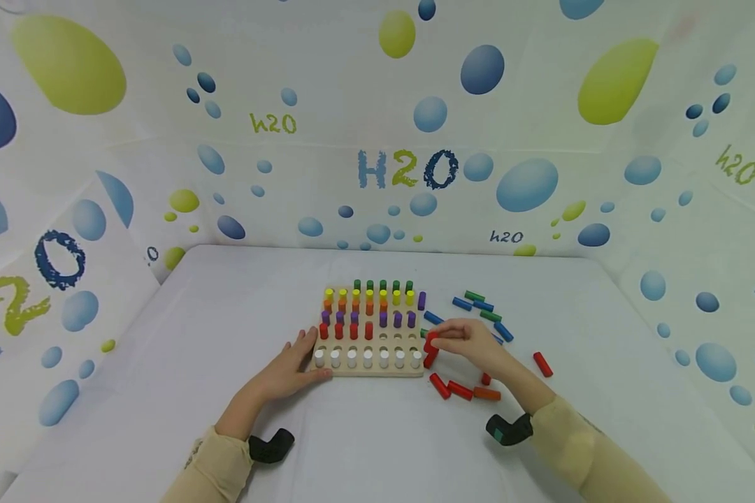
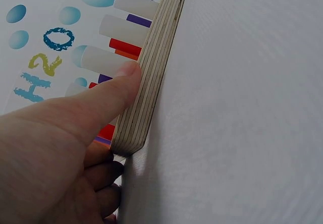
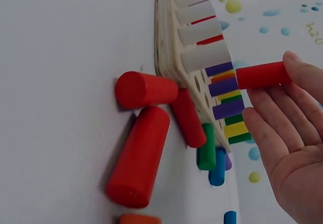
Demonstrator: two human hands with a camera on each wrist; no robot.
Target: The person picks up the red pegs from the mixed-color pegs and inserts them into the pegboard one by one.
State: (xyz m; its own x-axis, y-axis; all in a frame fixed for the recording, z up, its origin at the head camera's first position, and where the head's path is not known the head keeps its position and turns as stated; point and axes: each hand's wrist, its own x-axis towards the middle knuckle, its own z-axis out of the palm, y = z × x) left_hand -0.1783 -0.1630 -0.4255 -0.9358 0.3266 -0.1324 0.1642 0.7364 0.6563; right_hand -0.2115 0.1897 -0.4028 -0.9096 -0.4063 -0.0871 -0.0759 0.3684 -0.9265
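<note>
Well, left hand [image 1: 284, 368] touches pegboard edge [image 2: 149, 82] (right hand [image 1: 474, 344] pinches red peg [image 3: 261, 75])

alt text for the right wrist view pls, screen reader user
A right hand pinches a red peg beside a wooden pegboard where white pegs and purple pegs, among others, stand. Three loose red pegs and a green peg lie on the white cloth by the board.

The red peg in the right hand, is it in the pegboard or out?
Out. The right hand pinches the red peg, whose free end shows, not sunk into the pegboard.
</note>
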